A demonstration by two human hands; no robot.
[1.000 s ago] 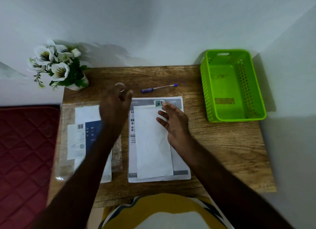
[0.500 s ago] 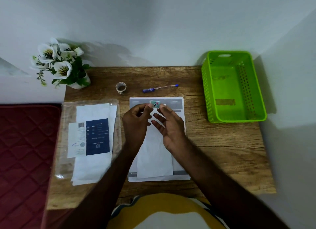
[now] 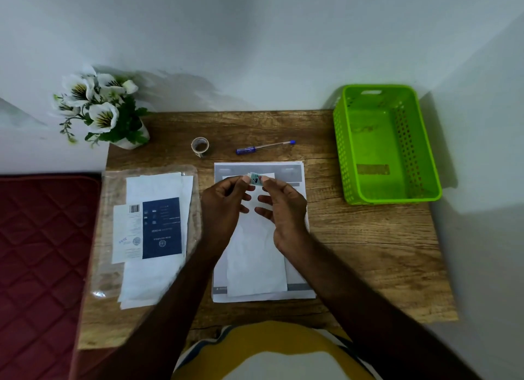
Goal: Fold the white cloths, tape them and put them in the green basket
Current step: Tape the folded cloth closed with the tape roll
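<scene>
Here, both hands are meeting above the far end of the folded white cloth (image 3: pixel 256 263), which is lying lengthwise on a printed sheet (image 3: pixel 295 171) in the middle of the wooden worktop (image 3: pixel 368 246). The left hand (image 3: pixel 224 206) and the right hand (image 3: pixel 283 206) are each pinching one side of a small teal tag (image 3: pixel 255 179) between thumb and forefinger, so each grip is closing on that little piece, with the remaining fingers hanging loosely curled over the cloth; whether the tag is attached to the cloth cannot be told. Left of the cloth, a clear plastic packet (image 3: pixel 147 232) holding more white cloths and a dark blue label is lying flat, just beside the printed sheet. Beyond the cloth, toward the wall, a small tape roll (image 3: pixel 200 146) is standing on the wood, and a blue pen (image 3: pixel 265 147) is lying to the right of it. Well to the right of the cloth, the green basket (image 3: pixel 422 158) is sitting at the far corner with nothing white inside it. A pot of white flowers (image 3: pixel 96 107) is standing far left of the cloth, at the opposite far corner.
</scene>
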